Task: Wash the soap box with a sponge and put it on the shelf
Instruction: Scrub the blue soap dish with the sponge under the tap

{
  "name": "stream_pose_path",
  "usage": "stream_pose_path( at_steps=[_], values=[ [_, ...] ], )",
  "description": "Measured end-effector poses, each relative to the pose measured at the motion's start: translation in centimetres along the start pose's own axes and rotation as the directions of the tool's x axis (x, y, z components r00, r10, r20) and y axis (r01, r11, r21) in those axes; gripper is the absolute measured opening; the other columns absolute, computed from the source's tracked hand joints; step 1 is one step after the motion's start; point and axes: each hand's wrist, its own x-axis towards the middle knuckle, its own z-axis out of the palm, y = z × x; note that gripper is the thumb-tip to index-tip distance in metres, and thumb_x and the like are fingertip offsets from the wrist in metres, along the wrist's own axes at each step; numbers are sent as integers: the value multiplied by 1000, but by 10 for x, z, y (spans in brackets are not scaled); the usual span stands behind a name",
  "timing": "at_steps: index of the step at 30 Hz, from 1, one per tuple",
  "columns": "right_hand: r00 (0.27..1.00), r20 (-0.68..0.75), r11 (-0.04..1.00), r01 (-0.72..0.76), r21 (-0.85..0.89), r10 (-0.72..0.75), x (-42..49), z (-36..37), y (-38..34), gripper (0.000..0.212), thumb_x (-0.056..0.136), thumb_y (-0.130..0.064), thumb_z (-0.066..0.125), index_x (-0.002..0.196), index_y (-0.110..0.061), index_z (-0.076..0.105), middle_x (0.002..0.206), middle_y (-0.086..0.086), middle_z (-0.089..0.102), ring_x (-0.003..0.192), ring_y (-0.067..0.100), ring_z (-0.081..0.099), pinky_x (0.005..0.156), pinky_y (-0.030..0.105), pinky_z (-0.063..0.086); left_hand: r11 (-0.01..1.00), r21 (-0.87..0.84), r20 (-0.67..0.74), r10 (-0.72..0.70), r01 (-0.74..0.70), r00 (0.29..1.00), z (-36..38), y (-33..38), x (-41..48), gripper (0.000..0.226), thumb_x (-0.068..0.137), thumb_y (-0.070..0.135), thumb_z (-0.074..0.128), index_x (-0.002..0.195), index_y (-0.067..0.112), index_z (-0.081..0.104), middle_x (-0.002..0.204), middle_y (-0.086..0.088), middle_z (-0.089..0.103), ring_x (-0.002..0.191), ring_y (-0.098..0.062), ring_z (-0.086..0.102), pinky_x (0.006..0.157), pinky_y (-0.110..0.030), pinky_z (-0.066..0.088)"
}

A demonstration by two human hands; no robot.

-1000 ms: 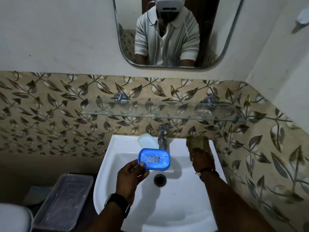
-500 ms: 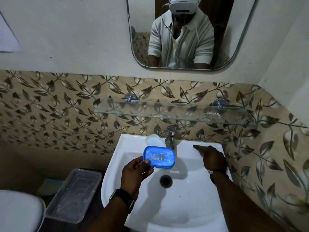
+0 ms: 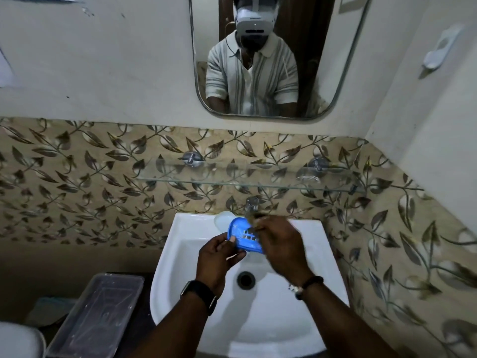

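A blue slotted soap box (image 3: 240, 232) is held over the white sink (image 3: 317, 257), tilted, with my left hand (image 3: 219, 259) pinching its near left edge. My right hand (image 3: 280, 244) lies over the box's right side, blurred by motion, closed on a brownish sponge (image 3: 254, 220) that shows at the fingertips against the box's top. Above the sink runs a glass shelf (image 3: 206, 177) on two metal mounts, with nothing on its left and middle parts.
A chrome tap (image 3: 251, 205) stands at the sink's back, a pale soap bar (image 3: 223, 219) left of it. The drain (image 3: 246, 279) lies below the hands. A clear plastic tray (image 3: 98, 313) sits at lower left. A mirror (image 3: 333, 60) hangs above; tiled walls close in on the right.
My right hand took the sponge from the sink's back right ledge and moved left onto the soap box. My left hand tilted the box and kept it over the basin.
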Motion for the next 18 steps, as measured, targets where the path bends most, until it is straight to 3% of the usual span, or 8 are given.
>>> stream_pose_path(
  at_steps=[2, 6, 11, 14, 18],
  values=[
    [985, 130, 985, 126, -117, -110, -3, 14, -13, 22, 84, -12, 60, 98, -20, 75, 101, -3, 75, 95, 15, 64, 88, 25, 45, 1000, 19, 42, 7, -8, 999, 1, 0, -1, 18, 96, 6, 63, 110, 0, 73, 103, -23, 76, 91, -32, 75, 78, -36, 62],
    [968, 229, 992, 113, -51, -99, 0, 27, -24, 27, 86, -6, 58, 104, -16, 76, 113, -2, 74, 110, 13, 62, 99, 30, 46, 999, 35, 71, 12, -15, 997, -8, 5, -1, 18, 97, 5, 61, 107, 4, 76, 104, -24, 76, 95, -34, 75, 79, -35, 62],
    [913, 367, 918, 291, -271, -180, 11, 31, -24, 26, 92, -23, 55, 111, -27, 72, 126, -11, 64, 109, 19, 55, 86, 32, 44, 995, 86, 64, 45, -51, 997, -23, 10, 1, 20, 98, 5, 61, 114, 1, 71, 106, -23, 76, 97, -34, 75, 82, -39, 63],
    [924, 340, 806, 331, -490, -173, 15, 33, -25, 28, 89, -22, 56, 113, -26, 70, 119, -7, 65, 102, 23, 57, 79, 34, 42, 992, 90, 36, 83, -86, 996, -24, 15, 1, 21, 98, 5, 62, 117, -1, 68, 106, -23, 76, 93, -31, 75, 82, -41, 63],
    [969, 247, 805, 164, -571, -23, 12, 37, -28, 28, 85, -21, 56, 109, -23, 70, 108, -3, 67, 103, 24, 57, 80, 36, 41, 989, 87, 11, 121, -121, 993, -24, 17, 0, 22, 99, 7, 61, 118, 0, 67, 106, -20, 77, 94, -32, 75, 83, -42, 63]
  ],
)
